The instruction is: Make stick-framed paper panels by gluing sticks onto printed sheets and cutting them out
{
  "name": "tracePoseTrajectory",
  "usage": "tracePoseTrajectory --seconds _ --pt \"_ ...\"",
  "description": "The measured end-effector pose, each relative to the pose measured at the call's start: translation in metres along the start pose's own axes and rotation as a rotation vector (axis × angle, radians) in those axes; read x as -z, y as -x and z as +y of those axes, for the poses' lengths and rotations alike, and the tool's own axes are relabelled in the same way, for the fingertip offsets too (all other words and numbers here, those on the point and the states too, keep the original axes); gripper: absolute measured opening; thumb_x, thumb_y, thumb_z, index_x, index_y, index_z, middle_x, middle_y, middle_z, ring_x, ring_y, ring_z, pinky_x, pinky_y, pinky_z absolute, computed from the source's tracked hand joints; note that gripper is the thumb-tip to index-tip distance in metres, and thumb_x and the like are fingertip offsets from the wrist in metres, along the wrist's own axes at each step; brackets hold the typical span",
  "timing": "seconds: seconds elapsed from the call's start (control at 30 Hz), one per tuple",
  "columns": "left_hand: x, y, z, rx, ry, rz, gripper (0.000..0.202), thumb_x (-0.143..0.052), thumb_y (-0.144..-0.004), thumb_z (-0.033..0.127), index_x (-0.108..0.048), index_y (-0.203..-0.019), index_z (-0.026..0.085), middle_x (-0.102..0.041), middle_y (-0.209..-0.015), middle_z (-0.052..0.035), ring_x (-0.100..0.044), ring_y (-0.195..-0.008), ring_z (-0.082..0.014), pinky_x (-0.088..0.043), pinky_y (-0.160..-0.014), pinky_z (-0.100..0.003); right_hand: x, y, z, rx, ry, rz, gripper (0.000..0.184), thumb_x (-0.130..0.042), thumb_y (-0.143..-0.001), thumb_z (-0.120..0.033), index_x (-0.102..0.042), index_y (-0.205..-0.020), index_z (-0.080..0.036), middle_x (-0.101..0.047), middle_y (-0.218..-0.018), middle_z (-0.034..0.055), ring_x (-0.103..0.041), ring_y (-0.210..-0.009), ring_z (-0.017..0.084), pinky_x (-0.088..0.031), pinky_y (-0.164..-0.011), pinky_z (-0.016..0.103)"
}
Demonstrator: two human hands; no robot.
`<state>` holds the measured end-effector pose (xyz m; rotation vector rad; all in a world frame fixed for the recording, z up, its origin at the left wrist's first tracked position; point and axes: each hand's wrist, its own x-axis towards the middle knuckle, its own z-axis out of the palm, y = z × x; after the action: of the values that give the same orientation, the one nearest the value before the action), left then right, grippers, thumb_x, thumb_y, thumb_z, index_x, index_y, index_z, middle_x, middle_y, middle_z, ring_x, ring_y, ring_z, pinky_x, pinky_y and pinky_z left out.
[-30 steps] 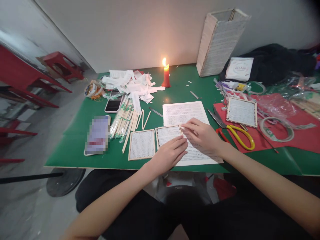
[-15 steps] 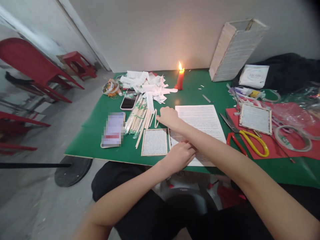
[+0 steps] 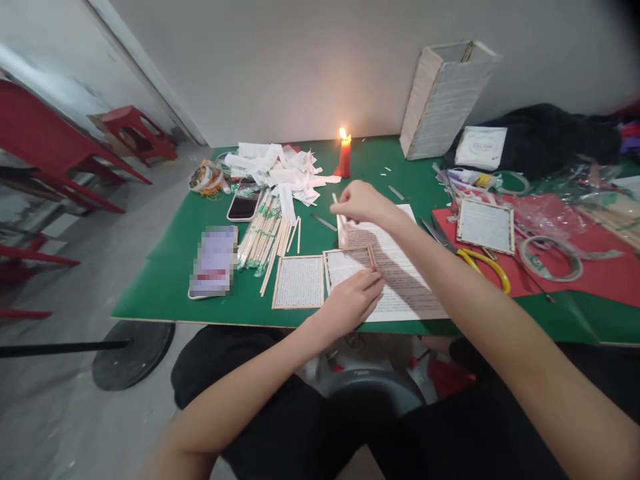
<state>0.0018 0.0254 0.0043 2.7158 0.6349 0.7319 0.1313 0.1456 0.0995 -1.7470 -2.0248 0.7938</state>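
Note:
My right hand (image 3: 361,202) is closed in a pinch on a short wooden stick (image 3: 335,199), raised above the top of a printed sheet (image 3: 400,287). My left hand (image 3: 353,300) has its fingers curled at the right edge of a stick-framed paper panel (image 3: 345,261), partly covering it. Two short sticks (image 3: 371,257) stand out along that edge by the fingertips. A second framed panel (image 3: 299,283) lies flat just left of it. Loose sticks (image 3: 295,233) and wrapped chopsticks (image 3: 263,230) lie farther left.
A lit red candle (image 3: 345,159) stands at the back, beside paper strips (image 3: 273,167). Two phones (image 3: 214,260) lie left. On the right are yellow-handled scissors (image 3: 483,267), another framed panel (image 3: 485,225), a tape roll (image 3: 550,259) and a tall paper-covered box (image 3: 445,100).
My right hand has lifted a short stick from the loose sticks and moved right and up. My left hand stays by the panel, now less covered by my right arm. The view has shifted slightly.

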Motion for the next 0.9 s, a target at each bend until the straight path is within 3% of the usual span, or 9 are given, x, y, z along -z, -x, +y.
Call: tracePoseTrajectory --seconds 0.1,0.17,0.27,0.43,0.67,0.9 --pt "-0.003 0.000 0.000 0.002 -0.014 0.034 0.026 -0.041 -0.104 0.018 -0.059 -0.120 0.010 -0.065 -0.125 -0.0161 -0.058 -0.127 -0.0258 -0.054 -0.105 -0.045 0.019 0.042 0.045 -0.118 0.015 -0.061 0.021 -0.062 -0.074 -0.022 -0.058 -0.053 -0.018 -0.057 -0.046 0.0032 -0.053 -0.046 0.013 -0.039 -0.047 0.027" --pt "-0.004 0.000 0.000 0.021 -0.016 0.042 0.025 -0.041 -0.104 0.019 -0.059 -0.120 0.011 -0.065 -0.125 -0.0156 -0.061 -0.125 -0.0252 -0.056 -0.102 -0.044 0.016 0.065 0.070 -0.250 0.002 -0.096 0.020 -0.063 -0.071 -0.022 -0.057 -0.052 -0.020 -0.061 -0.048 0.0031 -0.056 -0.047 0.014 -0.042 -0.047 0.027" --pt "-0.004 0.000 0.001 0.042 -0.004 0.049 0.024 -0.043 -0.103 0.019 -0.059 -0.120 0.012 -0.065 -0.125 -0.0152 -0.061 -0.125 -0.0248 -0.057 -0.101 -0.041 0.001 0.084 0.088 -0.304 -0.122 -0.176 0.020 -0.063 -0.070 -0.018 -0.057 -0.051 -0.020 -0.064 -0.050 0.0037 -0.059 -0.046 0.015 -0.047 -0.048 0.027" --pt "-0.005 0.001 0.001 0.030 -0.014 0.064 0.025 -0.045 -0.103 0.019 -0.056 -0.124 0.012 -0.067 -0.123 -0.0132 -0.059 -0.128 -0.0246 -0.056 -0.103 -0.042 -0.015 0.093 0.080 -0.360 -0.383 -0.232 0.020 -0.061 -0.076 -0.017 -0.058 -0.056 -0.019 -0.066 -0.052 0.0050 -0.065 -0.045 0.016 -0.053 -0.047 0.027" --pt "-0.005 0.001 0.000 0.002 0.006 0.070 0.030 -0.043 -0.103 0.018 -0.052 -0.131 0.015 -0.064 -0.130 -0.0142 -0.056 -0.131 -0.0244 -0.057 -0.102 -0.042 -0.019 0.101 0.071 -0.359 -0.441 -0.208 0.017 -0.064 -0.081 -0.018 -0.058 -0.065 -0.018 -0.067 -0.051 0.0048 -0.069 -0.050 0.018 -0.055 -0.050 0.026" --pt "-0.004 -0.003 0.001 0.007 -0.058 0.083 0.022 -0.047 -0.102 0.021 -0.059 -0.119 0.012 -0.067 -0.120 -0.0143 -0.061 -0.124 -0.0250 -0.059 -0.098 -0.040 -0.022 0.100 0.075 -0.326 -0.447 -0.182 0.015 -0.065 -0.082 -0.020 -0.056 -0.071 -0.018 -0.065 -0.052 0.0020 -0.065 -0.046 0.015 -0.051 -0.046 0.024"
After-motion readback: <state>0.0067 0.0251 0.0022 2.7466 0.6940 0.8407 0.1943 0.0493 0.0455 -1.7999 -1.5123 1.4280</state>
